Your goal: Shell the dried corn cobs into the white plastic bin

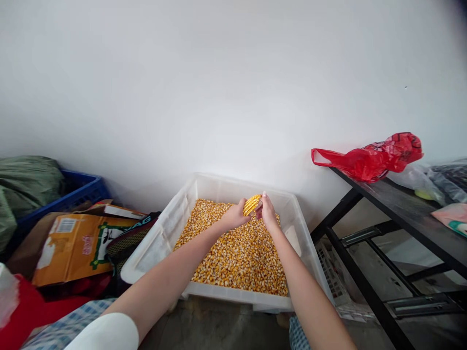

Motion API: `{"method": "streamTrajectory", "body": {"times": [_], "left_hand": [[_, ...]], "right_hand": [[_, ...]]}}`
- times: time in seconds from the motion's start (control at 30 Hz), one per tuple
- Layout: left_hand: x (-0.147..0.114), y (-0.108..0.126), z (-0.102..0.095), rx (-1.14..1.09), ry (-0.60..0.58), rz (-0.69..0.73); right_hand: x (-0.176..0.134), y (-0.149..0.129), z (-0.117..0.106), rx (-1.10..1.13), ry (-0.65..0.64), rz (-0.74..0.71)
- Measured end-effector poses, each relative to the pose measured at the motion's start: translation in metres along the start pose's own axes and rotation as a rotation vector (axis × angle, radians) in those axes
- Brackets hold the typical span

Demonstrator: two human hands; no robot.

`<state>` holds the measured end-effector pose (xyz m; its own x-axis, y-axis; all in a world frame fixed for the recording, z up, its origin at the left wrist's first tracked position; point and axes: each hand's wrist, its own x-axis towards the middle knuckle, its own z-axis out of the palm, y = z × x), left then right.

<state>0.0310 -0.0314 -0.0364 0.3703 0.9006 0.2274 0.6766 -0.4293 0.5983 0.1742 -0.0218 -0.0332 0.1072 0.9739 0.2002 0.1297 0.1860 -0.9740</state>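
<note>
A yellow ear of corn [252,205] is held above a translucent plastic bin [239,183]. My left hand [236,215] is closed around its lower left end. At the upper right end of the ear is my right hand [267,210], with its fingers curled against the tip; its palm side is partly hidden. Beneath both hands a deep layer of loose corn kernels [241,257] fills much of the bin. A pale flat piece [293,239] leans inside the bin's right wall.
Left of the bin lie an orange cardboard box [73,248], a dark mesh bag [126,245] and a blue crate [85,187]. A black-framed table [408,201] on the right bears a red plastic bag [375,158]. A white wall [233,87] rises behind.
</note>
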Motion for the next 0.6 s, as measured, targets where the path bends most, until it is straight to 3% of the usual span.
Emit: {"method": "streamTrajectory", "body": {"times": [0.13, 0.27, 0.6], "left_hand": [[0.0, -0.004, -0.001, -0.043, -0.025, -0.001], [-0.001, -0.002, 0.0, 0.051, -0.043, 0.027], [-0.002, -0.011, -0.007, 0.254, -0.031, 0.02]], "right_hand": [[-0.001, 0.0, 0.0, -0.088, 0.007, -0.044], [0.0, 0.003, -0.002, -0.061, 0.055, -0.007], [0.0, 0.014, 0.008, -0.03, -0.032, 0.049]]}}
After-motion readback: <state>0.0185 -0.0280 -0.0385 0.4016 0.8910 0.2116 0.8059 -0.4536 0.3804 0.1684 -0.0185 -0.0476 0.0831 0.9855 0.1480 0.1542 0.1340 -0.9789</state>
